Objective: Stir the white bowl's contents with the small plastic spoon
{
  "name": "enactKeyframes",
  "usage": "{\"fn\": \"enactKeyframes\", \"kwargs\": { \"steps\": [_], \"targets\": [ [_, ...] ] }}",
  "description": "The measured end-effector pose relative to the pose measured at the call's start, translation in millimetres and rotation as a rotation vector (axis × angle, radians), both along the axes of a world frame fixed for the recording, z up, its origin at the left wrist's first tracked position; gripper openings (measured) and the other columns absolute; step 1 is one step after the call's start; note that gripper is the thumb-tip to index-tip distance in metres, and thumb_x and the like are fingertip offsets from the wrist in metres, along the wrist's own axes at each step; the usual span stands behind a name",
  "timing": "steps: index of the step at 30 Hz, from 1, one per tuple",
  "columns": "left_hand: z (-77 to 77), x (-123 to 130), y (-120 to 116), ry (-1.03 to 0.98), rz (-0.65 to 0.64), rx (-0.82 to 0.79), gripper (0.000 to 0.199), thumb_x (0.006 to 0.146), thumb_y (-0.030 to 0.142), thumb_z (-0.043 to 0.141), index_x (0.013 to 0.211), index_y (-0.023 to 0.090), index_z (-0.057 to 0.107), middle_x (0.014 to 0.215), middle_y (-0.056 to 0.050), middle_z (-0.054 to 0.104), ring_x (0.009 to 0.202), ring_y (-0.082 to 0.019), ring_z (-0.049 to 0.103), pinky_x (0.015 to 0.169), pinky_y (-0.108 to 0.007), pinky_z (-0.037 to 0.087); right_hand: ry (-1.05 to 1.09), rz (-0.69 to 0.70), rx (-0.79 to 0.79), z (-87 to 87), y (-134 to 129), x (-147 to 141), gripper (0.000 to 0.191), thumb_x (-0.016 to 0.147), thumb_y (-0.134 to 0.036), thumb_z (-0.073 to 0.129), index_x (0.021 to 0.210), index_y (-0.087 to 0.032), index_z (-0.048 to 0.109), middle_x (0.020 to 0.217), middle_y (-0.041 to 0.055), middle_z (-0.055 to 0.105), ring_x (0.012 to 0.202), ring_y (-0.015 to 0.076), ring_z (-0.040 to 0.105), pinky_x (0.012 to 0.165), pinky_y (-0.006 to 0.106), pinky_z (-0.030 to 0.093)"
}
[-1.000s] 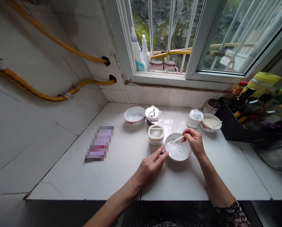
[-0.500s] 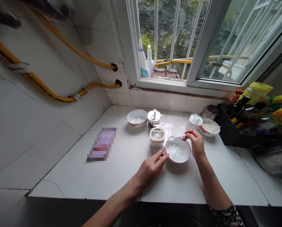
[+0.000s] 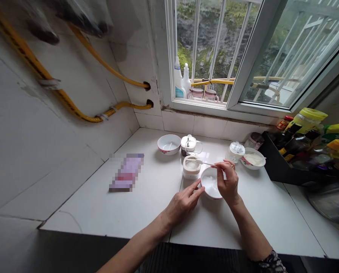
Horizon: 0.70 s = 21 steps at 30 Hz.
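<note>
Between thumb and fingers, my right hand (image 3: pixel 228 181) pinches the thin handle of a white spoon (image 3: pixel 196 161). The spoon's bowl is over the open mouth of a square jar (image 3: pixel 191 174) with white contents. Below and right of the jar stands a white bowl (image 3: pixel 210 187) with a pink rim and white powder inside, partly hidden by my right hand. My left hand (image 3: pixel 183 203) touches the bowl's left rim with its thumb and fingertips. A dark-filled jar with a clear lid (image 3: pixel 188 144) stands behind the square jar.
A white bowl (image 3: pixel 168 145) holding a spoon stands at the back. To the right are a lidded jar (image 3: pixel 236 152), a bowl of pale powder (image 3: pixel 253 159) and a black box (image 3: pixel 277 161) of bottles. A blurred purple packet (image 3: pixel 128 172) lies left.
My right hand has moved left, carrying the spoon from above the bowl's back rim to the square jar's mouth. My left hand stays at the bowl. The camera view has shifted slightly.
</note>
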<state>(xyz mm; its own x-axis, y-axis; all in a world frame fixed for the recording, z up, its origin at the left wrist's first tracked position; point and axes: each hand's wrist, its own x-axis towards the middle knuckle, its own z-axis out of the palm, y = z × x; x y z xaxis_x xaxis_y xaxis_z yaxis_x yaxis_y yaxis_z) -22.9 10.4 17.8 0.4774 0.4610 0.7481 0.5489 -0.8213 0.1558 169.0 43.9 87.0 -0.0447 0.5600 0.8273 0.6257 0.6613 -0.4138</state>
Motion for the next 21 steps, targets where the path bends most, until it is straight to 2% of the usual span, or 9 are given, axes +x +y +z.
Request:
{"fn": "enactKeyframes", "kwargs": {
  "steps": [3, 5, 9, 13, 17, 21],
  "targets": [
    [-1.3, -1, 0, 0.001, 0.005, 0.012, 0.035, 0.097, 0.005, 0.041, 0.128, 0.012, 0.057, 0.128, -0.021, 0.065, 0.107, -0.023, 0.072, 0.08, -0.029, 0.065, 0.12, -0.068, -0.137, -0.8, 2, 12, 0.013, 0.087, -0.017, 0.05, 0.086, -0.023, 0.061, 0.067, 0.0017, 0.068, 0.074, 0.0221, 0.064, 0.078, 0.039, 0.051],
    [-2.7, -1, 0, -0.002, 0.012, 0.015, 0.035, 0.097, 0.006, 0.043, 0.128, 0.012, 0.058, 0.128, -0.021, 0.065, 0.107, -0.023, 0.072, 0.079, -0.029, 0.065, 0.12, -0.099, -0.221, -2.0, 4, 19, 0.012, 0.082, -0.018, 0.05, 0.078, -0.024, 0.06, 0.063, 0.0009, 0.065, 0.07, 0.0216, 0.061, 0.072, 0.036, 0.05],
    [-4.1, -1, -1, -0.003, 0.016, -0.019, 0.038, 0.097, 0.007, 0.044, 0.133, 0.015, 0.056, 0.133, -0.019, 0.063, 0.11, -0.023, 0.071, 0.082, -0.03, 0.064, -0.001, -0.111, -0.287, -4.6, 9, 26, 0.014, 0.075, -0.018, 0.05, 0.066, -0.025, 0.057, 0.057, -0.0007, 0.06, 0.064, 0.0203, 0.056, 0.078, 0.038, 0.048],
    [-4.1, -2, -1, 0.007, -0.008, -0.023, 0.04, 0.096, 0.006, 0.044, 0.134, 0.014, 0.055, 0.134, -0.02, 0.062, 0.114, -0.024, 0.069, 0.083, -0.03, 0.064, -0.057, -0.088, -0.341, -7.3, 11, 24, 0.014, 0.074, -0.018, 0.05, 0.064, -0.025, 0.058, 0.057, -0.0003, 0.062, 0.064, 0.0205, 0.056, 0.08, 0.038, 0.047],
    [-6.2, -3, 0, -0.001, 0.0, -0.028, 0.043, 0.096, 0.006, 0.045, 0.137, 0.015, 0.053, 0.136, -0.018, 0.061, 0.115, -0.024, 0.068, 0.085, -0.03, 0.064, 0.004, -0.052, -0.431, -7.1, 10, 21, 0.013, 0.072, -0.02, 0.049, 0.065, -0.025, 0.059, 0.058, 0.0009, 0.065, 0.068, 0.0215, 0.059, 0.075, 0.035, 0.047],
    [-7.9, -2, 0, -0.005, 0.004, -0.025, 0.042, 0.096, 0.006, 0.046, 0.137, 0.016, 0.053, 0.135, -0.018, 0.062, 0.114, -0.023, 0.069, 0.084, -0.029, 0.064, 0.162, 0.056, -0.601, -4.4, 9, 19, 0.011, 0.071, -0.02, 0.049, 0.066, -0.023, 0.059, 0.05, -0.0018, 0.063, 0.054, 0.0178, 0.059, 0.063, 0.031, 0.048]
  ]
}}
